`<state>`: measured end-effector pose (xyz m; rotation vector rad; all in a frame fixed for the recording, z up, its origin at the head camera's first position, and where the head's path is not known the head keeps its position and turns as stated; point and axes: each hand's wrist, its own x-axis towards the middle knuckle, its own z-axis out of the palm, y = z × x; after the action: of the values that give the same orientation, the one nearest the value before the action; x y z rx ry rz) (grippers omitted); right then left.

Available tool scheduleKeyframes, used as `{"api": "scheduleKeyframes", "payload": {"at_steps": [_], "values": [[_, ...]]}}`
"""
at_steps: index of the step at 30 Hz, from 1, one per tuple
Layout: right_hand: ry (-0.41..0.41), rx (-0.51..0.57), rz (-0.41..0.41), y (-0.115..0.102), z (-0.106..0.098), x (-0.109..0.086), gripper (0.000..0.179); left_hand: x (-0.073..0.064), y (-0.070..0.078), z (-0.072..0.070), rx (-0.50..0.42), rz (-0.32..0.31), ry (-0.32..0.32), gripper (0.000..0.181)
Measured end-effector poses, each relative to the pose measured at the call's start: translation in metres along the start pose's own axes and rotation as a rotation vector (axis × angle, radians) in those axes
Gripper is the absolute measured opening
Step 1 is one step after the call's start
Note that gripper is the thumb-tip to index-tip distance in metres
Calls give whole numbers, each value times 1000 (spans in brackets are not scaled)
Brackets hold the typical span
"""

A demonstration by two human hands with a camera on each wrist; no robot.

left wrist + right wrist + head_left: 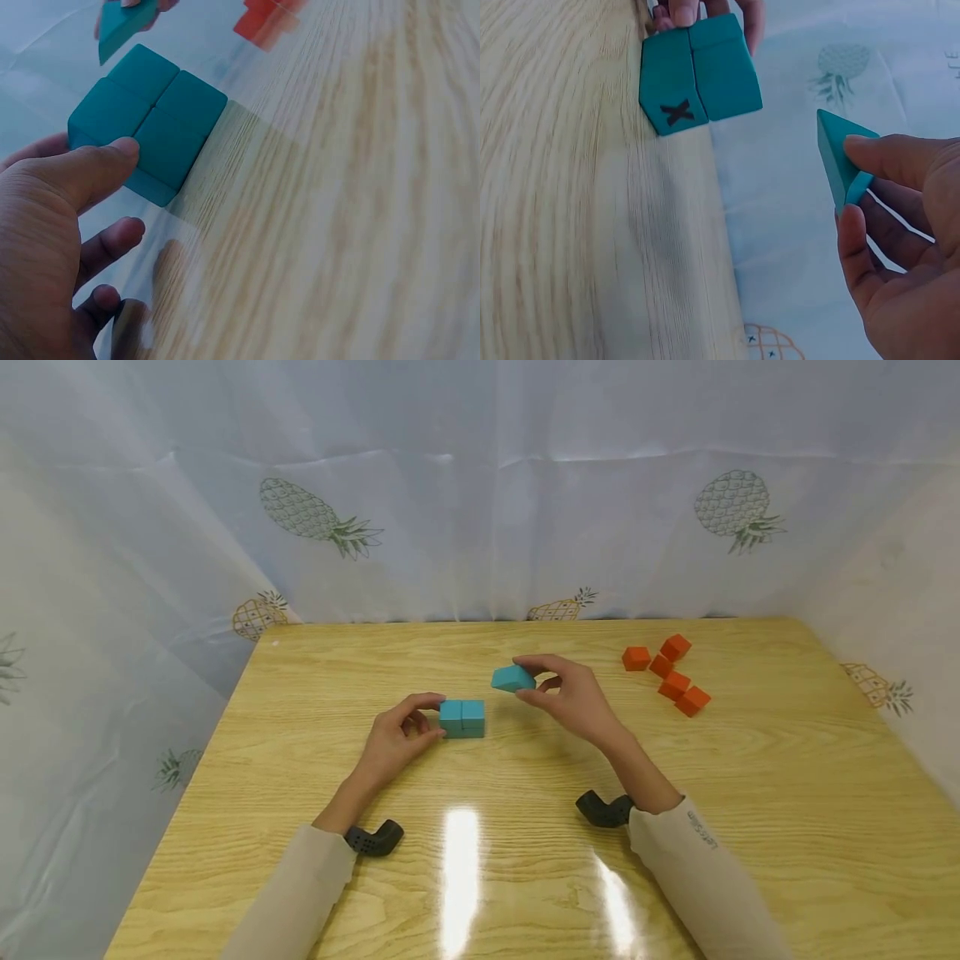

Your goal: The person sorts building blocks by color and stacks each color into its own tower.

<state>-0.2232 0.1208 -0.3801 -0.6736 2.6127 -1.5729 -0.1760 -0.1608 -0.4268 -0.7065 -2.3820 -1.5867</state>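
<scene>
Teal blocks (pixel 462 718) stand together on the table, stacked two wide and two high. My left hand (pixel 399 739) grips their left end, the thumb on the near side and a finger on the far side. One lower block (pixel 673 101) bears a black X on its right end in the right wrist view. Up and to the right of the stack, my right hand (pixel 566 697) pinches a teal wedge-shaped block (pixel 512 678) between thumb and fingers. This wedge is tilted and held above the table, apart from the stack. Its slanted side shows in the right wrist view.
Several red-orange blocks (pixel 675 685) lie in a loose group at the back right of the wooden table (pixel 337 660). A white curtain (pixel 480 543) with pineapple prints hangs along the back and sides. Dark bands (pixel 375 839) sit on both wrists.
</scene>
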Motion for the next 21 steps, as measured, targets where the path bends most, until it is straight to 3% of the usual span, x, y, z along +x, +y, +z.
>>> {"api": "scheduleKeyframes", "payload": {"at_steps": [12, 21], "values": [[-74, -4, -51, -17, 26, 7, 41, 1, 4, 0, 17, -33, 1, 45], [-122, -11, -99, -20, 46, 9, 41, 2, 5, -1, 43, -21, 5, 45]]}}
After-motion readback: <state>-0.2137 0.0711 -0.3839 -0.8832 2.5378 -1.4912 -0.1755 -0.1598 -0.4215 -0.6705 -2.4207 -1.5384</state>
